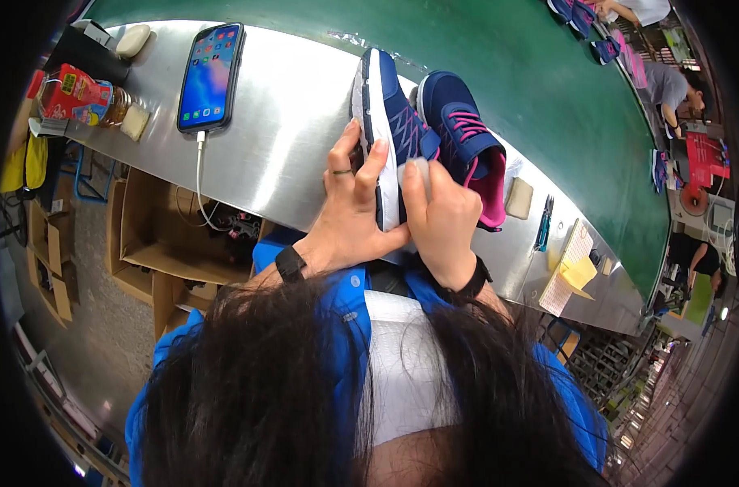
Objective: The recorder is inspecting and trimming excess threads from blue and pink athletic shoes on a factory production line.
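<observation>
A navy sneaker (400, 114) with a white midsole lies tipped toward its side on the metal bench in front of me. My left hand (345, 203) grips it from the left, fingers along the sole and thumb near the heel. Pinched in my right hand (444, 219) is a small whitish block (418, 165), pressed at the midsole's edge; most of it is hidden by my fingers. Just to the right stands the matching sneaker (458, 109), upright, with pink laces and pink lining.
A charging phone (211, 77) lies left on the metal bench (280, 105). Behind runs a green conveyor belt (515, 65). Right are a beige block (519, 199), teal snips (544, 225) and paper sheets (572, 272). A bottle (81, 99) stands far left, cardboard boxes (183, 235) below. Co-workers sit far right.
</observation>
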`<act>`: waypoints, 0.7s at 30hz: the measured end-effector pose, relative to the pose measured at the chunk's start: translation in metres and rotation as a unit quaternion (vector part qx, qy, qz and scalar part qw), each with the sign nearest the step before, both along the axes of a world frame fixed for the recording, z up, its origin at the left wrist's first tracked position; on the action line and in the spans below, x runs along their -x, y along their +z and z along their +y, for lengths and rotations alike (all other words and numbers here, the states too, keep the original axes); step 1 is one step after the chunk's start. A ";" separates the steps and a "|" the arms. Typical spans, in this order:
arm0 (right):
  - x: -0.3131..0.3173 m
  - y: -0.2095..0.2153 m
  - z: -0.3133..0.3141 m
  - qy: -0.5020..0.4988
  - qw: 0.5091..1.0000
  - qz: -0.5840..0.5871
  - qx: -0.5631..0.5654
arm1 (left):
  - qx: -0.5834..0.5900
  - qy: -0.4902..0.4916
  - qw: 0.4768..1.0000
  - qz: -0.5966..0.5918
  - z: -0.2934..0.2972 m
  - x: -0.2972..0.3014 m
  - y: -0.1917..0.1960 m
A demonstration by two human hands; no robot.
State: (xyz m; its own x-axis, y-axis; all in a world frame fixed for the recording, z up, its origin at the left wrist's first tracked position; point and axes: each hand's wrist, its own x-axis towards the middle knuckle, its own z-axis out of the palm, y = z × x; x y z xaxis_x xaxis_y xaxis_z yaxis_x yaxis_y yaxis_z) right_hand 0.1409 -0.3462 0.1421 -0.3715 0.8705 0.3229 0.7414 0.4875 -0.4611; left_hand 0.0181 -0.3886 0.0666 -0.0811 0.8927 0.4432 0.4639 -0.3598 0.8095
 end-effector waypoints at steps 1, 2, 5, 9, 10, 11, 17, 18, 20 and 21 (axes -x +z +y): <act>0.003 0.000 0.005 -0.007 1.000 -0.003 -0.011 | 0.000 -0.002 1.000 0.000 0.000 0.000 0.000; 0.004 0.000 0.007 -0.014 1.000 -0.005 -0.022 | -0.008 -0.001 1.000 0.002 0.002 0.000 0.001; -0.001 0.003 0.003 -0.001 1.000 -0.004 0.013 | -0.007 0.001 1.000 0.015 -0.001 0.000 0.002; 0.001 0.004 -0.015 0.023 0.999 -0.043 -0.003 | 0.008 0.005 1.000 -0.009 -0.001 0.001 -0.009; 0.002 0.004 -0.012 0.008 0.999 -0.046 -0.014 | 0.008 0.004 1.000 -0.008 -0.003 0.000 -0.005; 0.004 0.003 -0.007 -0.006 0.998 -0.050 -0.025 | 0.005 0.006 1.000 -0.001 -0.004 0.000 0.000; 0.009 0.000 0.009 -0.036 0.998 -0.049 -0.031 | 0.010 -0.014 1.000 -0.016 -0.001 0.002 -0.004; 0.004 -0.001 0.000 -0.021 0.998 -0.050 -0.017 | 0.011 -0.007 1.000 -0.015 -0.001 0.001 -0.007; -0.006 0.006 -0.012 -0.006 0.998 -0.066 -0.004 | 0.002 0.007 1.000 -0.011 -0.001 -0.001 -0.004; -0.009 0.008 -0.012 -0.007 0.998 -0.069 -0.003 | 0.004 0.007 1.000 -0.013 -0.001 -0.001 -0.004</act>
